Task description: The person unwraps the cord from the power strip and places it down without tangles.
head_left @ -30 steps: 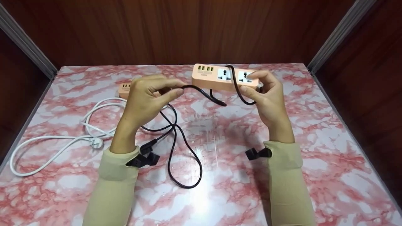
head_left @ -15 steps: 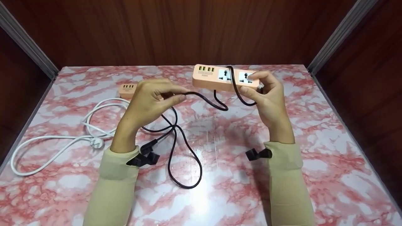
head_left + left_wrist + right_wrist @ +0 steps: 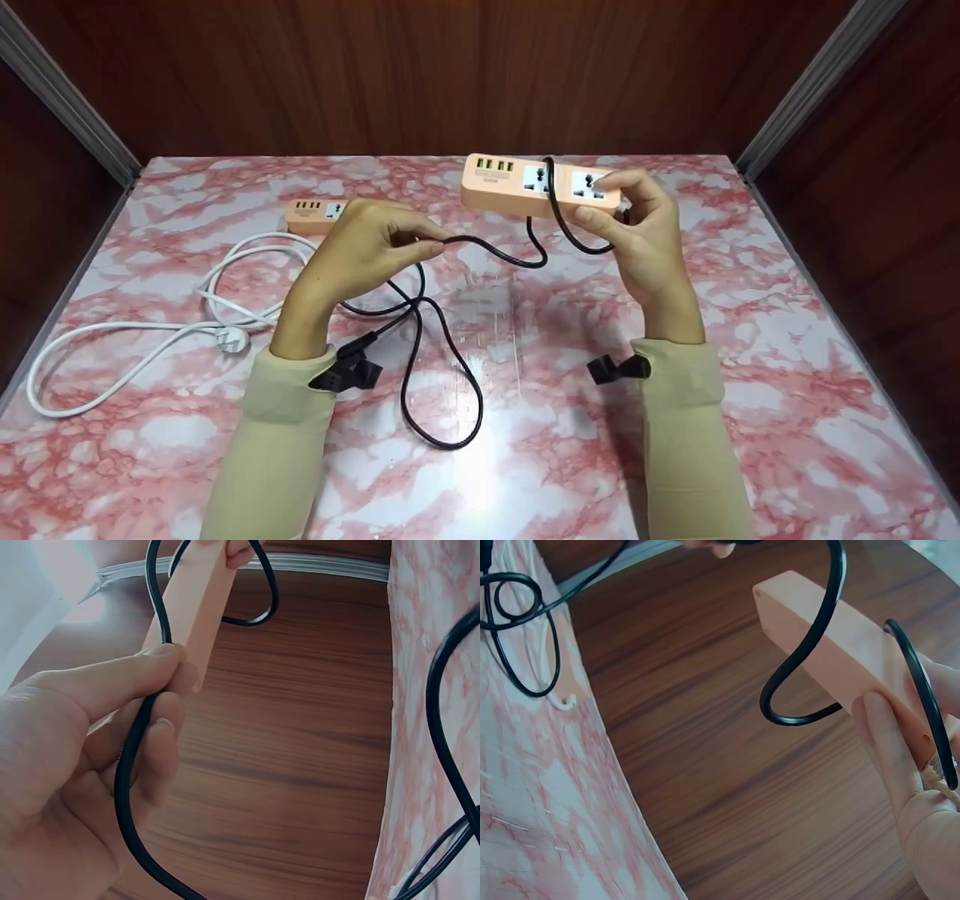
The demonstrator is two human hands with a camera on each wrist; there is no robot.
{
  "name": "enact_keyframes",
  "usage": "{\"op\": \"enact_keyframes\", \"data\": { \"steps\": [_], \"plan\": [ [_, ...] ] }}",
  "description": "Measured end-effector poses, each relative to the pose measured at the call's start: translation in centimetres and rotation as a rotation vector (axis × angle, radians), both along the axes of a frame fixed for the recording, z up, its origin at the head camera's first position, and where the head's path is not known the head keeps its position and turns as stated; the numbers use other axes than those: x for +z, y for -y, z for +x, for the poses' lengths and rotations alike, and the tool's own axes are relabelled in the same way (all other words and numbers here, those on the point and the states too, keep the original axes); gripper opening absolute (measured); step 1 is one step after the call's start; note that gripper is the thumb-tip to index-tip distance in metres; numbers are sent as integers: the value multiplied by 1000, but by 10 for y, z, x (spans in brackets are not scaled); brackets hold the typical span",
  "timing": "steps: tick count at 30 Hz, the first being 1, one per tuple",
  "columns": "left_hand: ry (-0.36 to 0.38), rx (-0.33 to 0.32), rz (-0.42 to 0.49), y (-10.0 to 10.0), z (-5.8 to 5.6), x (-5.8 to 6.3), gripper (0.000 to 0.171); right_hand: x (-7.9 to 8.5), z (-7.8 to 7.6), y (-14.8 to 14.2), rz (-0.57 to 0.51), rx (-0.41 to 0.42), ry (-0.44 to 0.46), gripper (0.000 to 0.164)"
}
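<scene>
My right hand [image 3: 646, 229] grips one end of an orange power strip [image 3: 510, 199] and holds it up above the table. USB ports and two white sockets show on its top face. A black cord [image 3: 556, 196] comes from the gripped end and crosses over the strip once, then passes behind it. Left of the strip, my left hand [image 3: 367, 244] pinches that cord between thumb and fingers. In the left wrist view the cord [image 3: 131, 787] runs through the pinch and hangs down below. The rest of the black cord lies looped on the table, its plug near my left sleeve.
A second orange power strip [image 3: 307, 217] lies on the table behind my left hand, partly hidden. Its white cord [image 3: 112, 328] spreads in loops to the left, with a white plug [image 3: 232, 340]. Dark wood panels [image 3: 480, 75] wall the marbled table [image 3: 585, 465].
My left hand has moved down and slightly right with the pinched cord. The free stretch between the hands sags in a changed curve. The right hand and strip have hardly moved.
</scene>
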State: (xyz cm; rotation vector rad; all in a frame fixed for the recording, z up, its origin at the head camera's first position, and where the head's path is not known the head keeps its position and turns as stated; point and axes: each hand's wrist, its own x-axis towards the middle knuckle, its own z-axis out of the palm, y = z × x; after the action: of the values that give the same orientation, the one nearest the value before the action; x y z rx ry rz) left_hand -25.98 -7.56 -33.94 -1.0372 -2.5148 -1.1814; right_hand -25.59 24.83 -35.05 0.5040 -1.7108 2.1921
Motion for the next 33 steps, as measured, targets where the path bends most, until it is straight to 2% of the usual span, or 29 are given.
{"op": "enact_keyframes", "data": {
  "steps": [10, 18, 24, 33],
  "plan": [
    [22, 63, -101, -1, -10, -8, 10, 1, -2, -1, 2, 0, 1, 29],
    [42, 115, -128, -3, -15, -14, 10, 1, -3, -1, 2, 7, 1, 30],
    [39, 129, -152, -4, -19, -18, 9, 0, -4, -3, -6, 17, 2, 30],
    [75, 158, -151, -6, -24, -27, 9, 0, -3, -3, 10, 10, 9, 32]
  ]
}}
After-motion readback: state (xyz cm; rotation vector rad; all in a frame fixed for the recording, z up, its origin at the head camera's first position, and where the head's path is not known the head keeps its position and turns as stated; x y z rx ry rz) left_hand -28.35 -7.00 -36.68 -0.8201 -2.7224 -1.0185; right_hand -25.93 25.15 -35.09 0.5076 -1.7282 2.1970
